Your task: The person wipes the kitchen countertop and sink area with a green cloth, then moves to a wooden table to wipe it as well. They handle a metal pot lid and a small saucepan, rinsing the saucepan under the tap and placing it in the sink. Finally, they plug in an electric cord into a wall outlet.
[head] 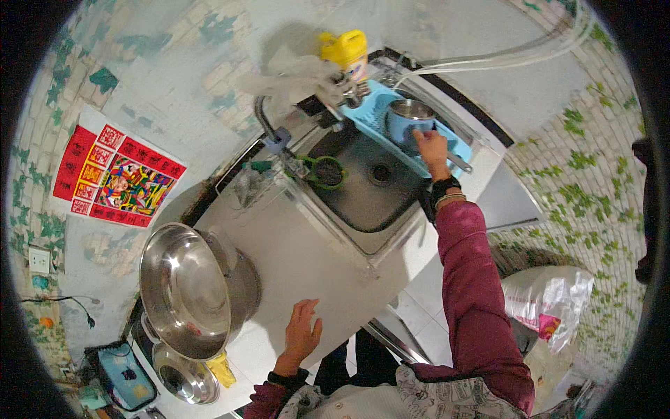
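Note:
My right hand (432, 149) reaches over the far right of the sink (361, 207), its fingers closed at the near side of a small blue pot (403, 125) with a bare steel inside. The pot is upright in or just above a light blue plastic drain basket (369, 112) lying across the sink. A grey handle end (460, 163) with a hole shows past my hand; I cannot tell whether it belongs to the pot. My left hand (303, 329) is near the counter's front edge, fingers apart, holding nothing. The sink drain (380, 174) is visible.
A green-rimmed strainer (328, 173) sits by the faucet (267, 123). Behind the sink stands a yellow jug (348, 50). A large steel basin (186, 290) leans at left, near a steel lid or bowl (188, 374) and a yellow cloth (222, 370). A white sack (549, 298) stands at right.

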A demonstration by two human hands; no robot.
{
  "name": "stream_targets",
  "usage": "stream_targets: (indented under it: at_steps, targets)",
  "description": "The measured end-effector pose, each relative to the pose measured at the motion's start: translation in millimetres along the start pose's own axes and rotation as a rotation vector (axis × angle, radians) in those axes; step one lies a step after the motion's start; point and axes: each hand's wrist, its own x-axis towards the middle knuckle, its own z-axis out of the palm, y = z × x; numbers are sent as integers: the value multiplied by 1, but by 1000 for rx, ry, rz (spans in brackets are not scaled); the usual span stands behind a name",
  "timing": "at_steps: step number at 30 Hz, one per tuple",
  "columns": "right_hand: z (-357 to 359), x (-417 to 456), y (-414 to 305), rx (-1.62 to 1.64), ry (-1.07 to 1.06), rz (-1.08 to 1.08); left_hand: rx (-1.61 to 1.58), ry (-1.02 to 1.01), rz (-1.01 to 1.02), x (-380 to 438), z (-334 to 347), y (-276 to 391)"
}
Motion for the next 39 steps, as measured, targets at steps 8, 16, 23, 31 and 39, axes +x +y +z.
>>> stream_targets:
  at_steps: [8, 16, 23, 31, 39]
  targets:
    - [-26, 16, -40, 707, -329, 303, -88, -22, -159, -27, 2, -47]
    - [-101, 8, -79, 283, -196, -212, -113, -85, -100, -34, 1, -51]
    - [-148, -69, -117, -318, -444, -371, -144, -133, -183, -45, -9, -49]
    - [-145, -188, -111, 444, -481, -173, -211, -131, -166, -59, -13, -60]
    - [-91, -326, -142, 764, -821, -251, -172, -141, -169, -58, -15, -55]
